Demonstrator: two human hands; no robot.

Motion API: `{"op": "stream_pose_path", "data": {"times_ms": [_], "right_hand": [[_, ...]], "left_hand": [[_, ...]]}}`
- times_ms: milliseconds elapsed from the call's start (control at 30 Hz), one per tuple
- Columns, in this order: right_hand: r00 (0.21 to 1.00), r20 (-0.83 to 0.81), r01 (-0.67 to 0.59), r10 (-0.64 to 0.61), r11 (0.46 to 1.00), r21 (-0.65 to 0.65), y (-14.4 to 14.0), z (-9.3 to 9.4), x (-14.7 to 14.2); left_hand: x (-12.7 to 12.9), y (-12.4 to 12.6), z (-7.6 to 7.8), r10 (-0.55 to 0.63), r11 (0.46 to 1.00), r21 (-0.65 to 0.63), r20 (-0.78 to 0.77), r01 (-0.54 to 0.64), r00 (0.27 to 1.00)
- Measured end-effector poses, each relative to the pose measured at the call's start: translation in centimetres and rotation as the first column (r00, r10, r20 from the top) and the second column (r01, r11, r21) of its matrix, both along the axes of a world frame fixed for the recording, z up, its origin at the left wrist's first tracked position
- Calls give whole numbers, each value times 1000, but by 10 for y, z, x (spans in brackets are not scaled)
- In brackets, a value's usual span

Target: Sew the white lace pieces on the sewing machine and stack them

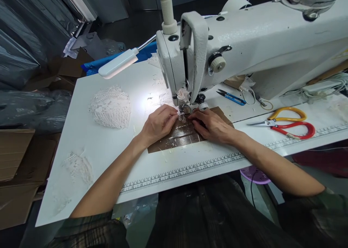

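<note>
A white industrial sewing machine (244,41) stands on a white table (108,146). Both my hands rest on the brown plate (174,141) under its needle. My left hand (159,123) pinches a small piece of white lace (181,112) at the presser foot (186,108). My right hand (210,124) lies flat just right of the foot, fingertips pressing the same lace. A small cream fabric flower (182,93) sits above the foot on the machine head.
A pile of white lace pieces (111,106) lies left of the machine, a smaller one (78,166) nearer the table's left front. Blue thread snips (232,96) and yellow and red scissors (288,123) lie to the right. A gooseneck lamp (118,63) lights the needle area. Cardboard boxes (16,168) stand at left.
</note>
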State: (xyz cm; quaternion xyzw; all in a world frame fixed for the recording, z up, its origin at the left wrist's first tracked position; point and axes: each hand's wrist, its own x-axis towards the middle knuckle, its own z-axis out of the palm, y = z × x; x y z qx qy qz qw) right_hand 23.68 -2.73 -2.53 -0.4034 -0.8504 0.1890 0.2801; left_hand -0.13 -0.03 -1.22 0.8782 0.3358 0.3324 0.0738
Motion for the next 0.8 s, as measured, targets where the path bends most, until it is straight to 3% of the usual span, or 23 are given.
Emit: {"op": "stream_pose_path", "data": {"times_ms": [133,300,433,567,800], "right_hand": [[994,102,-48,43,998,46,0,-2,-4],[979,191,-95,77,991,89,1,-3,-8],[989,93,-123,116,990,68,0,-3,-4],[989,-48,-139,138,990,-22,0,1,3],[960,-263,83,-99,994,-73,6,8,8]], "left_hand": [[7,-4,2,77,997,-18,74,-76,994],[8,-7,-4,3,1000,16,-48,-3,999],[4,-6,-8,-65,995,60,-202,78,977],[0,-5,-10,-94,984,127,-216,123,972],[2,-7,-11,-56,977,189,-199,95,978]]}}
